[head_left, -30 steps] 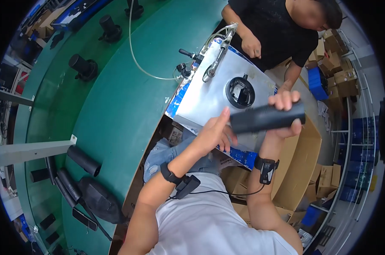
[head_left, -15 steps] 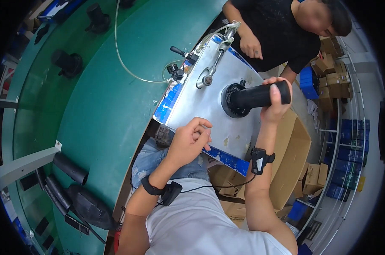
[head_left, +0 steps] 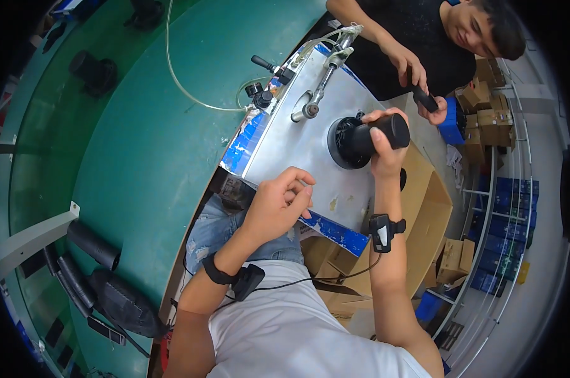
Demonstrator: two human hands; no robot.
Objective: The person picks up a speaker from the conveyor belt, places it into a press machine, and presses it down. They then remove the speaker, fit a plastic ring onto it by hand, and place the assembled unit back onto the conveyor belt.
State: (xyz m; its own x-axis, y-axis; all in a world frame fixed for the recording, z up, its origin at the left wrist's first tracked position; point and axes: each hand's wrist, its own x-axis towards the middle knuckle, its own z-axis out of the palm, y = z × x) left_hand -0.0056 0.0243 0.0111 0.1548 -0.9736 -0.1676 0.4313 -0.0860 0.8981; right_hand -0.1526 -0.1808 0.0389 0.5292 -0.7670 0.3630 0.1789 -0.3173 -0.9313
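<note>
A black cylinder (head_left: 392, 130) stands on a round, wider black base (head_left: 345, 143) on the metal-topped worktable. My right hand (head_left: 386, 151) wraps round the cylinder near its upper end, thumb on the near side. Over the table's near edge, left of that base, my left hand (head_left: 282, 198) hovers with loosely bent fingers set apart and nothing visible in them. A metal lever (head_left: 323, 88) with a round socket-like end (head_left: 309, 111) lies beyond the base, to its left. The underside of the base is hidden.
Left of me curves a green table (head_left: 153, 151) bearing more black cylinder parts (head_left: 93, 72) and black tubes (head_left: 93, 246). A clear hose (head_left: 190, 101) runs to a black regulator (head_left: 258, 97). A co-worker's hands (head_left: 417, 82) hold a small black piece. An open cardboard box (head_left: 417, 220) stands below right.
My right hand and the cylinder's upper end have moved left, and the cylinder looks more upright. The co-worker's hands have come together on a black piece. My left hand has barely moved.
</note>
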